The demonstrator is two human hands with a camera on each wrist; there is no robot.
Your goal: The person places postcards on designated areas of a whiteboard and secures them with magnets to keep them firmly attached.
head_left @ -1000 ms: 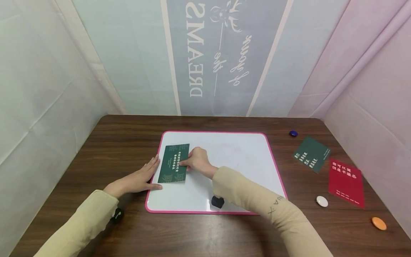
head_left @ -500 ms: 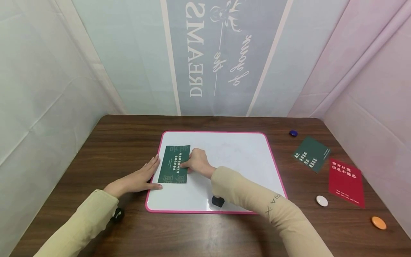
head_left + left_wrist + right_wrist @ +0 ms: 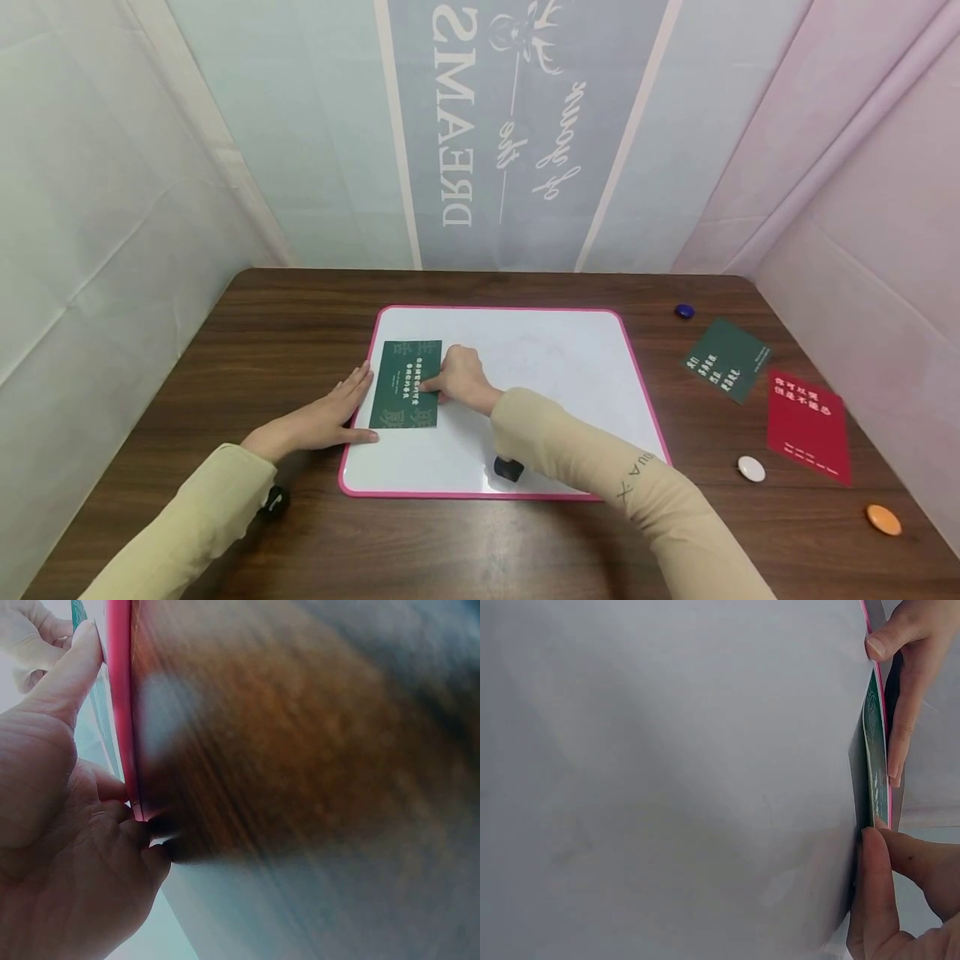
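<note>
Your green card (image 3: 406, 384) lies flat on the left part of the whiteboard (image 3: 555, 367), its long edge close to the board's pink left rim. Your right hand (image 3: 459, 380) rests on the card's right edge, fingers curled with the tips pressing down on it, likely to keep it from sliding; the right wrist view shows a fingertip (image 3: 875, 877) against the card's edge. Your left hand (image 3: 324, 418) lies flat and spread along the board's left rim, thumb on the near corner, which looks like bracing the board so it stays put. To the right, well apart on the table (image 3: 247, 350), sit a second green card (image 3: 726, 359), a red card (image 3: 808, 425), and blue (image 3: 683, 311), white (image 3: 752, 468) and orange (image 3: 883, 519) magnets.
</note>
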